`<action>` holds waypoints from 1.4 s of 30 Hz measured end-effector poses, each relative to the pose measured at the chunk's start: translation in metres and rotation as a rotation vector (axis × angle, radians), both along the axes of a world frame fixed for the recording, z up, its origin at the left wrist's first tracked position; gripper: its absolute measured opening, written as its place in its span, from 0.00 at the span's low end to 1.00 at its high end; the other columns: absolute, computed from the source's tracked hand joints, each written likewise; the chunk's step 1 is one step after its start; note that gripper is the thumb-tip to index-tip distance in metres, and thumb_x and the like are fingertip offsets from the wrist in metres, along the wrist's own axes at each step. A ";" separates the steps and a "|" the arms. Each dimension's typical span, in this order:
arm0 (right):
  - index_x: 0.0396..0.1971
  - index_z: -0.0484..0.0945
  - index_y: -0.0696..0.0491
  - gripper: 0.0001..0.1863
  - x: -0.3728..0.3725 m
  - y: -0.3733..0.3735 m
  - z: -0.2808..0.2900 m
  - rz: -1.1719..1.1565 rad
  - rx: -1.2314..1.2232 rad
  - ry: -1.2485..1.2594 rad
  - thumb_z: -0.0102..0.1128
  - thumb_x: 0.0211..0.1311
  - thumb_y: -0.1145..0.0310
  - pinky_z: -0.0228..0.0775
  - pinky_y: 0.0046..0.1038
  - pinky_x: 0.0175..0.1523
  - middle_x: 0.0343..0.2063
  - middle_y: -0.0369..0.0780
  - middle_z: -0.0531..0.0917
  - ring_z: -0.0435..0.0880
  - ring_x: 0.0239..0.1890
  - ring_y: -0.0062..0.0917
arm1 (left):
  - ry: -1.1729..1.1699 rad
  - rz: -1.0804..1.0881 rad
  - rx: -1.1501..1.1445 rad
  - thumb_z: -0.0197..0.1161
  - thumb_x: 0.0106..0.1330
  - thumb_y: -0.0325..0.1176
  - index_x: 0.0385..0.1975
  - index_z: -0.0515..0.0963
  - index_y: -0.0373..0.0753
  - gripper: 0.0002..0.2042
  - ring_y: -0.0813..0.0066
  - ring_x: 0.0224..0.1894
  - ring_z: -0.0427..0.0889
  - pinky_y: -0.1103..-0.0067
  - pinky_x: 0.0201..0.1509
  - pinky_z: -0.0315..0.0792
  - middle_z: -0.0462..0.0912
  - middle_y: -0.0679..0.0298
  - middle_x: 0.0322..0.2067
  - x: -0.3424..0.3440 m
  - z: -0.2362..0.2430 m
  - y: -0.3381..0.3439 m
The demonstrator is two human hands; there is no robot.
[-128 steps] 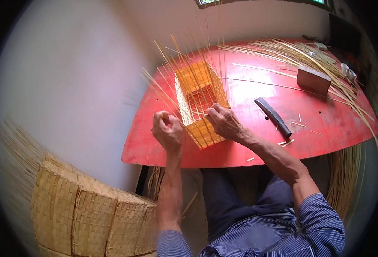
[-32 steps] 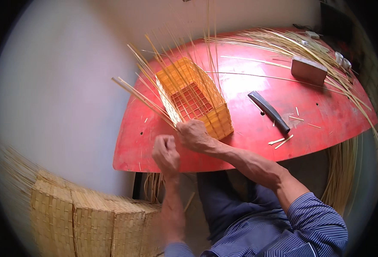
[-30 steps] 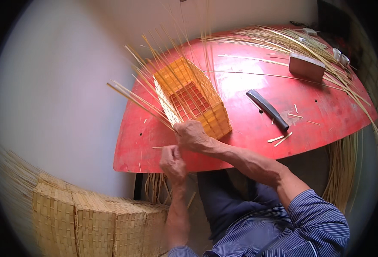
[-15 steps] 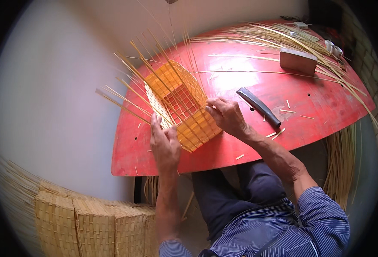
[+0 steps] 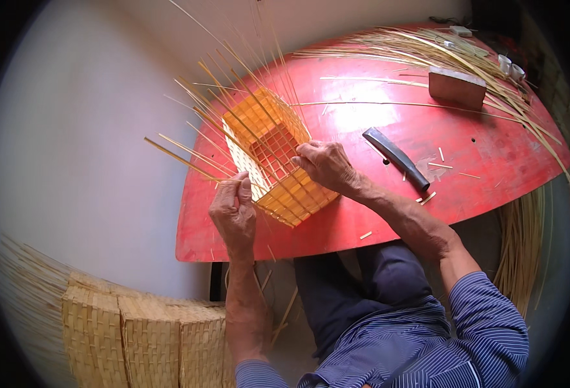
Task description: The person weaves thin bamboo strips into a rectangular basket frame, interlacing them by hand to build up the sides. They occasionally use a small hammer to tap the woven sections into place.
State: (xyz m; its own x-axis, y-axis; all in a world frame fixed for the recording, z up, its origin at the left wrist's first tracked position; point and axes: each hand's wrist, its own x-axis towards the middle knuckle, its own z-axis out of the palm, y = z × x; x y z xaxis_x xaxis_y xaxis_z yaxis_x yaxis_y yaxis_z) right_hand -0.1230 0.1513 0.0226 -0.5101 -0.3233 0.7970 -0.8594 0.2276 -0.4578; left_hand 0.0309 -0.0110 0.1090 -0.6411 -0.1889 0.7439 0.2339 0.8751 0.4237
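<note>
A half-woven bamboo basket (image 5: pixel 298 197), orange-yellow with an open top and a loosely gridded bottom, rests tilted on the red table. Long uncut strips stick up from its rim toward the upper left. At the basket's near left corner, my left hand (image 5: pixel 234 216) pinches a bamboo strip (image 5: pixel 185 160) between thumb and fingers. My right hand (image 5: pixel 329 165) is over the right rim, thumb and fingertips pressed together; what they grip is too small to make out. Right of that hand lies a dark-bladed knife (image 5: pixel 395 157) with a tubular handle.
A brown block (image 5: pixel 456 87) weighs on long loose strips (image 5: pixel 408 48) at the table's far right. Short offcuts (image 5: pixel 440 165) are scattered on the red table (image 5: pixel 259 246). Finished-looking woven panels or baskets (image 5: pixel 149 336) stand at lower left. More strips (image 5: pixel 517 246) hang below the table's right edge.
My left hand has drawn slightly left and down, its fingers now closed on a strip. My right hand has shifted left over the basket's rim. The view has shifted slightly.
</note>
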 end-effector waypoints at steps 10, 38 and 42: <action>0.25 0.75 0.54 0.13 0.001 -0.006 -0.001 -0.075 -0.028 0.052 0.66 0.63 0.63 0.75 0.42 0.28 0.22 0.44 0.80 0.83 0.25 0.41 | 0.044 -0.095 -0.033 0.65 0.68 0.28 0.42 0.83 0.31 0.08 0.62 0.43 0.86 0.71 0.50 0.78 0.86 0.55 0.37 -0.001 0.005 0.001; 0.34 0.76 0.58 0.05 -0.019 0.008 0.003 0.315 0.137 0.176 0.58 0.58 0.80 0.75 0.42 0.30 0.24 0.47 0.79 0.82 0.28 0.45 | -0.550 -0.660 0.758 0.39 0.82 0.48 0.70 0.60 0.36 0.26 0.59 0.52 0.85 0.66 0.62 0.74 0.86 0.49 0.44 -0.033 0.031 -0.008; 0.32 0.74 0.58 0.05 -0.022 0.014 0.010 0.282 0.229 0.169 0.56 0.55 0.81 0.72 0.43 0.32 0.24 0.47 0.78 0.81 0.28 0.46 | -0.375 -0.557 0.586 0.53 0.79 0.40 0.54 0.77 0.34 0.16 0.69 0.46 0.86 0.73 0.54 0.78 0.87 0.56 0.40 -0.036 0.021 0.000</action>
